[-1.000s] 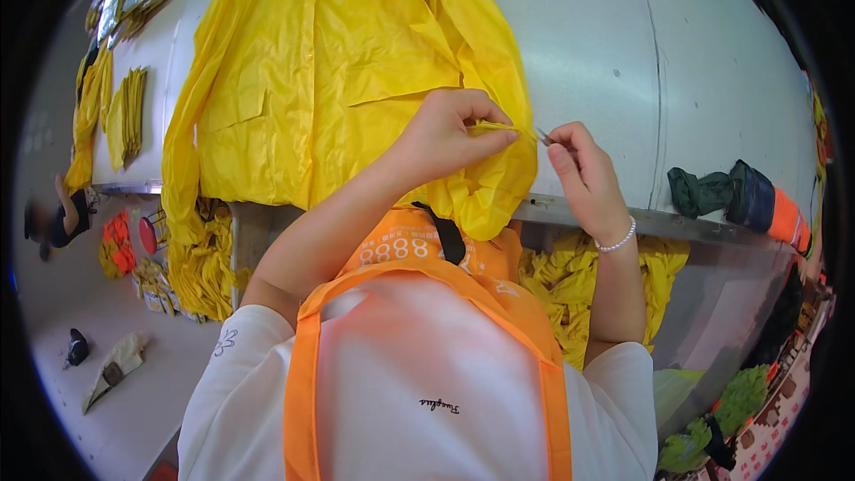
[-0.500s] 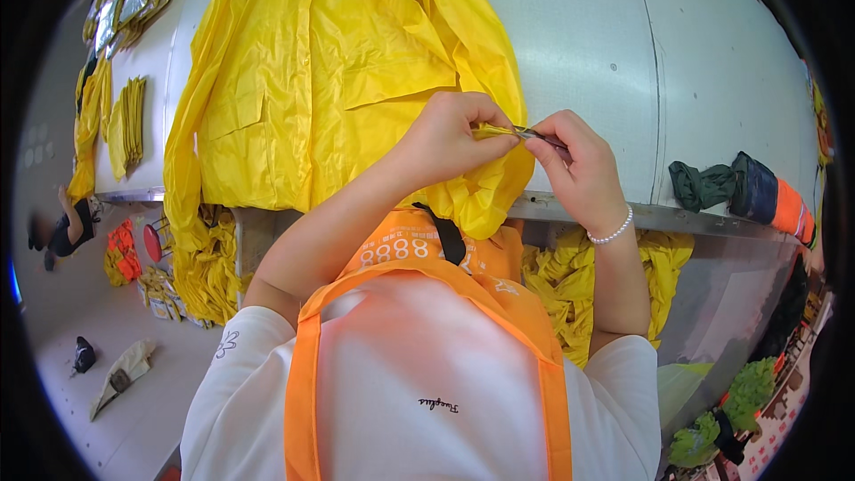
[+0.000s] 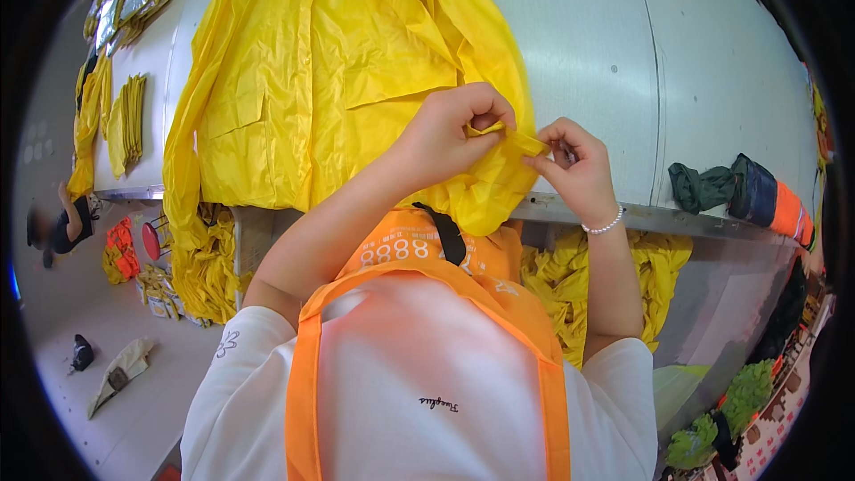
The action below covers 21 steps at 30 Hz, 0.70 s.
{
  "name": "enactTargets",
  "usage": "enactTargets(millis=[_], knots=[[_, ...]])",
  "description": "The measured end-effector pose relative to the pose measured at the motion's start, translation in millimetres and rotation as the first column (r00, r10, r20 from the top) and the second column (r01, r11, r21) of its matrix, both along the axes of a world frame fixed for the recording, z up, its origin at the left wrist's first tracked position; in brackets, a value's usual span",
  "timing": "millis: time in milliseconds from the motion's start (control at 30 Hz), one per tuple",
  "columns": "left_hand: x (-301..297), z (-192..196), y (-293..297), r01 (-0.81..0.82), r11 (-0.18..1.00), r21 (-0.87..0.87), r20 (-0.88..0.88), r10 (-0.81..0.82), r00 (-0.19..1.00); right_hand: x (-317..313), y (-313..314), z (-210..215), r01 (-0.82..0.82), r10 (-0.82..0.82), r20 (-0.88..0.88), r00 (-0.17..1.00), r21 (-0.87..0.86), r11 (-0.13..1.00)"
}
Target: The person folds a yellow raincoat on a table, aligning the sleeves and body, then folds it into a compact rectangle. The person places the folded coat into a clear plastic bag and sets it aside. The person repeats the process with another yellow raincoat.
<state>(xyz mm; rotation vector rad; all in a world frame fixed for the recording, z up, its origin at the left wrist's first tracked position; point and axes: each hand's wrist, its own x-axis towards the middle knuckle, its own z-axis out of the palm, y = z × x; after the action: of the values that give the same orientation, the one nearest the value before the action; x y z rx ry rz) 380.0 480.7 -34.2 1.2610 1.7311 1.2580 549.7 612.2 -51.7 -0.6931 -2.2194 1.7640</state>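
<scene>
Jacket: yellow jacket [image 3: 370, 49], spread front up on the pale surface [image 3: 588, 53], its lower part by the near edge; upper end runs out of view.
Left hand: left hand [image 3: 456, 129] pinches a fold near the end of the right-side sleeve [image 3: 488, 196], thumb and fingers closed on cloth.
Right hand: right hand [image 3: 577, 167], beaded bracelet [image 3: 604, 220] at its wrist, thumb and fingertips at the cloth edge just beside the left; looks pinched on it. Can't tell if anything else sits inside the palm.
Hands together?: near each other, not touching, sleeve cloth between.
Handling: likely light, limp, soft; glossy face suggests slippery; creases easily, not fragile to the touch.
Where to hold: best by the doubled sleeve edge, a firm two-finger pinch; the loose middle would probably slide and bunch.
Jacket direction: hem toward the person, long axis running away from the body, front placket [image 3: 309, 80] marking it.
Sleeves: left-side sleeve [image 3: 184, 160] trails down past the near edge; right-side one bends in to the hands.
Nearby right: dark-and-orange bundle [image 3: 748, 191] on the surface edge.
</scene>
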Motion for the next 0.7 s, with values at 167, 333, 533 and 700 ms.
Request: enactTargets(millis=[167,333,533,700], knots=[[-2.8,-2.0,-7.7,-0.097,0.954,0.284,-0.368,0.202,0.908,2.8,-7.2,-1.2,0.336,-0.182,-0.370,0.911,0.410,0.848],[-3.2,-1.0,-12.0,-0.007,0.909,0.416,-0.437,0.207,0.875,3.4,-16.1,16.9,0.245,-0.125,-0.270,0.955,0.474,0.846],[-2.7,2.4,-14.5,0.065,0.901,0.429,-0.473,0.162,0.866,15.5,-12.2,35.5,-0.009,0.033,-0.095,0.995,0.238,0.971],[-0.8,4.8,-10.9,0.125,0.894,0.430,-0.499,0.120,0.859,6.3,-19.4,40.3,-0.014,0.025,-0.160,0.987,0.071,0.997]])
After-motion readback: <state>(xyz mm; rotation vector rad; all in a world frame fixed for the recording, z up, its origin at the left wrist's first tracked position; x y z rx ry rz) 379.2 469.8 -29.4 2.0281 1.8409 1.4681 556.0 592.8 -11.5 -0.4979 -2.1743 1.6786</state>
